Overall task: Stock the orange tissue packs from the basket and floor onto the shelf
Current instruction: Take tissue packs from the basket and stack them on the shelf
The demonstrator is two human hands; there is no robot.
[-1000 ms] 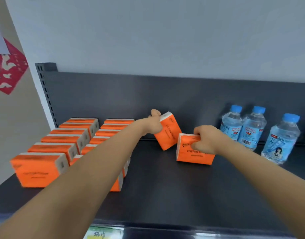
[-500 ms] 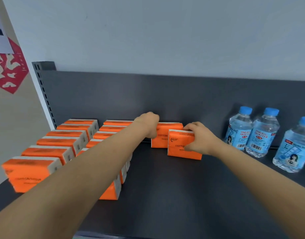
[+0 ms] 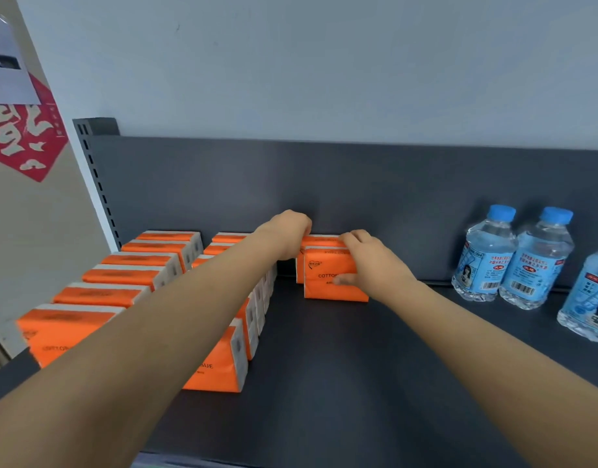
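Both hands reach to the rear of the dark grey shelf point(image 3: 358, 383), at about 12 o'clock in the view, where two orange tissue packs stand on their long edges, one directly in front of the other. The rear tissue pack point(image 3: 321, 239) stands close to the shelf's back panel point(image 3: 223, 184). The front tissue pack point(image 3: 324, 282) touches it and sits slightly to the right.

The left hand point(image 3: 286, 236) is knuckles-up, its fingers curled down over the left end of the rear tissue pack, with the fingertips hidden. The right hand point(image 3: 372, 261) grasps the front tissue pack at its right end, fingers hooked over the top edge and thumb pressed flat on the printed front face.

At 9 o'clock from the hands, two rows of orange tissue packs run from the back panel toward the front edge: the left row point(image 3: 122, 275) beside the slotted upright post point(image 3: 95, 184), and the second row point(image 3: 220, 363) partly hidden under the left forearm.

At 3 o'clock, well apart from the packs, three water bottles point(image 3: 483, 258) with blue caps stand upright, the rightmost cut off by the frame edge.

At 10 o'clock, a red paper decoration point(image 3: 24, 140) and a white sheet point(image 3: 7, 79) hang on the beige wall beside the shelf.
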